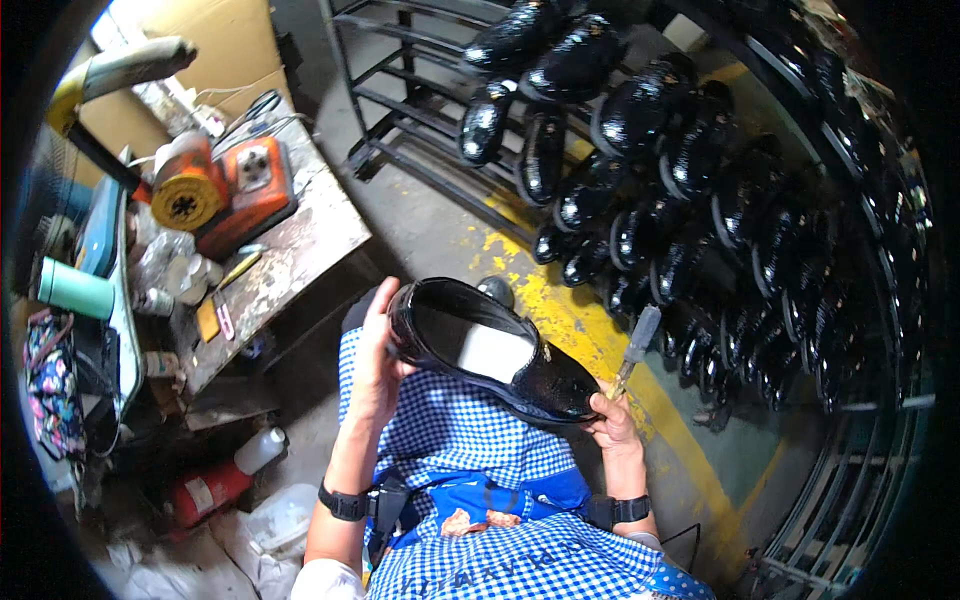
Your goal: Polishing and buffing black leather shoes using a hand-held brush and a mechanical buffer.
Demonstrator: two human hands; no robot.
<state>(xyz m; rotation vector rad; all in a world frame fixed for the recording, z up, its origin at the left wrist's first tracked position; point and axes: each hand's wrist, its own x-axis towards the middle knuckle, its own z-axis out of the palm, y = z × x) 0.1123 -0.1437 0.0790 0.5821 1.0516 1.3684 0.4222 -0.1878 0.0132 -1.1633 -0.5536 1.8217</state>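
Observation:
A glossy black shoe (560,387) is held over my lap, its opening turned up and its toe pointing right. Inside it shows a white insole patch (497,353). My left hand (374,360) grips the heel end, thumb along the outside. At the toe, my right hand (612,420) pinches the shoe's edge. Between those same right fingers stands a slim tool with a translucent grey handle (641,335), handle end up; its working end is hidden by the hand. Crumpled orange-brown scraps (463,522) lie on the blue checked apron (450,430) below.
Racks with many shiny black shoes (645,105) fill the right side, beside a black metal rack (400,90). On the left, a worn workbench (300,260) carries an orange machine (250,185). A mint-green cup (75,288) and a red bottle (210,492) are farther left.

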